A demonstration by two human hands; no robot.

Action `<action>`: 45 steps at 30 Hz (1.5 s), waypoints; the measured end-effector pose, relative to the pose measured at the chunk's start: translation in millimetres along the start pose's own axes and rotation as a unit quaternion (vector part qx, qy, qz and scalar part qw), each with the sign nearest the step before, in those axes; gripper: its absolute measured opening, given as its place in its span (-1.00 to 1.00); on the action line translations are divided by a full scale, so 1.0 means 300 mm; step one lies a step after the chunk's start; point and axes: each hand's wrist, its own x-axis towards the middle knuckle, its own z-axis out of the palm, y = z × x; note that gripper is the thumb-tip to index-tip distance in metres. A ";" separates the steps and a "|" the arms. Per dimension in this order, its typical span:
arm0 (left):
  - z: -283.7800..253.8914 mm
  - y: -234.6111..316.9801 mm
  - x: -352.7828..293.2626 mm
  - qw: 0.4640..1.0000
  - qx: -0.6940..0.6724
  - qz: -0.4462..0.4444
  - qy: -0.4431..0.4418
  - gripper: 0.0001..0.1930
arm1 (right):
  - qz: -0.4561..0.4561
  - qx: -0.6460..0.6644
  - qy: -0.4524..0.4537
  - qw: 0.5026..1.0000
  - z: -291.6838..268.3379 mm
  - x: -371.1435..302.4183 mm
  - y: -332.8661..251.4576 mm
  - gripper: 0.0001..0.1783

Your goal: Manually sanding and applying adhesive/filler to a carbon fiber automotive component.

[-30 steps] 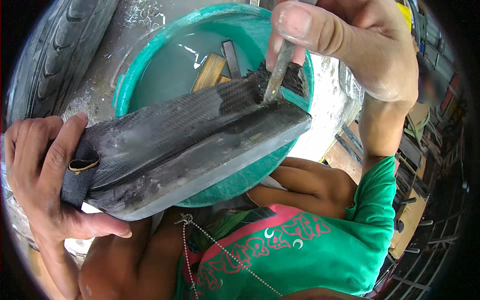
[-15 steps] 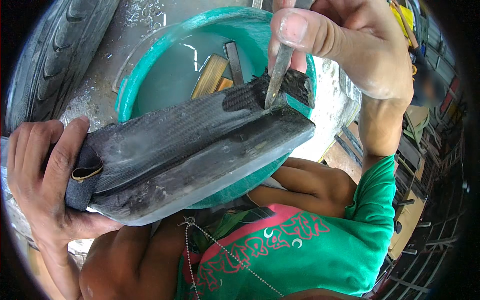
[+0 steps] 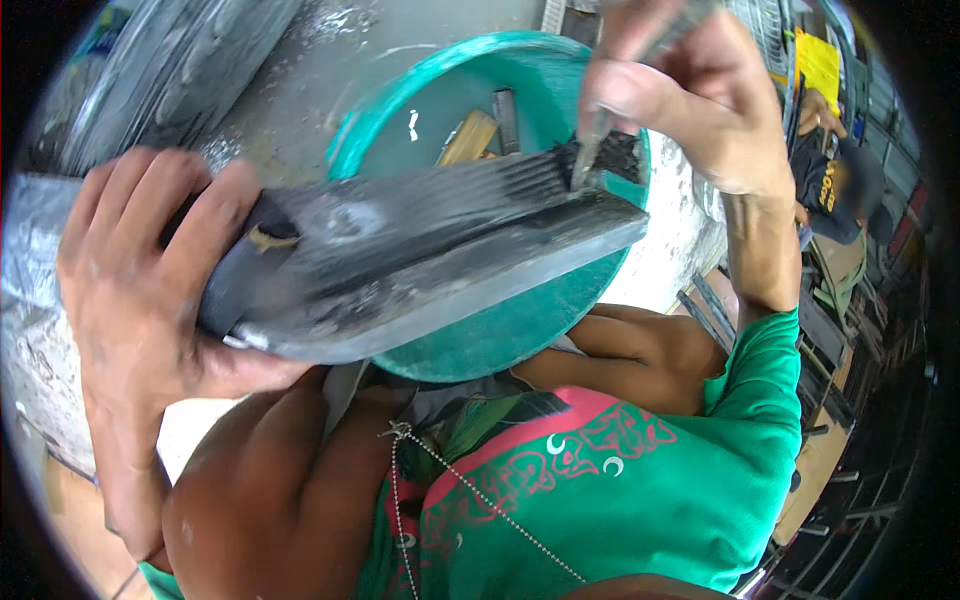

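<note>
A long, dark part with a woven, carbon-fibre-like surface [image 3: 400,240] tilts across the front of a green basin [image 3: 480,345]. My left hand [image 3: 150,265] is closed round its left end, next to a hole with a pale edge. My right hand [image 3: 685,115], blurred, pinches a narrow metal blade [image 3: 590,150] between thumb and fingers. The blade's tip touches the ragged, frayed right end of the part. Cloudy water lies in the basin, where a wooden block [image 3: 468,138] and a dark flat bar [image 3: 506,120] show behind the part.
A large, dark grooved piece [image 3: 180,80] lies at the upper left on a wet grey surface [image 3: 400,30]. My bent knees are close below the basin. Another person in a dark shirt [image 3: 830,185] is at the far right, near metal racks and boards.
The whole view has shifted, and the basin appears farther right. The part and my left hand appear farther right and higher. Both hands keep their holds; more of the other person shows.
</note>
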 end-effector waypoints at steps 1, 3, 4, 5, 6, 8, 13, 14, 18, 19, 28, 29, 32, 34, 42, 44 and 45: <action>0.000 0.002 0.003 1.000 0.000 -0.004 0.004 -0.02 | -0.031 0.087 0.129 0.987 0.068 -0.024 0.010 -0.78; -0.010 0.007 0.010 1.000 0.005 -0.015 0.000 -0.06 | -0.072 0.143 0.044 0.986 0.023 -0.004 0.022 -0.79; -0.016 0.005 0.010 1.000 0.002 -0.019 0.005 -0.07 | -0.076 0.149 0.040 0.985 0.026 0.002 0.016 -0.79; -0.021 0.001 0.014 1.000 -0.002 -0.021 0.011 -0.09 | -0.062 0.151 0.074 0.984 0.038 0.007 0.001 -0.78; -0.013 0.006 0.008 0.999 -0.004 -0.012 0.031 -0.10 | -0.048 0.156 0.105 0.981 0.066 0.008 -0.007 -0.77; -0.002 0.016 -0.015 0.999 0.002 -0.014 0.029 -0.11 | 0.026 0.064 0.129 0.989 0.087 -0.011 -0.040 -0.76; 0.000 0.028 -0.042 0.998 -0.005 -0.015 0.062 -0.13 | 0.139 -0.132 0.202 0.960 0.170 0.027 -0.067 -0.77; -0.025 0.037 -0.039 0.999 -0.004 -0.015 0.036 -0.14 | 0.243 -0.141 0.184 0.942 0.157 0.036 -0.108 -0.72; -0.009 0.028 -0.008 0.997 -0.014 0.009 0.070 -0.16 | 0.199 -0.142 0.120 0.962 0.025 -0.049 -0.060 -0.72; -0.012 0.024 -0.010 0.998 -0.009 0.000 0.057 -0.16 | 0.121 -0.072 0.060 0.988 0.018 -0.018 -0.050 -0.71; -0.010 0.032 -0.037 0.998 -0.001 0.006 0.066 -0.13 | 0.009 0.206 -0.044 0.977 0.106 0.094 0.012 -0.79; -0.036 0.037 -0.064 0.998 0.005 -0.025 0.058 -0.11 | -0.063 0.167 -0.186 0.966 0.092 0.178 0.022 -0.81; -0.006 0.020 0.000 0.999 0.000 0.007 0.042 -0.10 | 0.092 0.164 -0.103 0.977 0.110 0.100 -0.017 -0.88; 0.010 0.013 0.012 0.999 -0.020 0.003 0.035 -0.09 | 0.087 0.139 -0.022 0.986 0.102 0.063 -0.024 -0.85; -0.035 0.003 0.009 0.999 -0.009 -0.015 -0.027 0.06 | 0.037 0.282 0.038 0.958 0.080 0.019 0.070 -0.86; -0.042 -0.009 0.011 0.999 -0.019 -0.017 -0.039 0.08 | 0.066 0.269 0.036 0.960 0.071 0.040 0.059 -0.85; -0.042 -0.013 0.016 0.998 -0.027 -0.018 -0.045 0.09 | 0.069 0.271 0.038 0.959 0.058 0.044 0.059 -0.85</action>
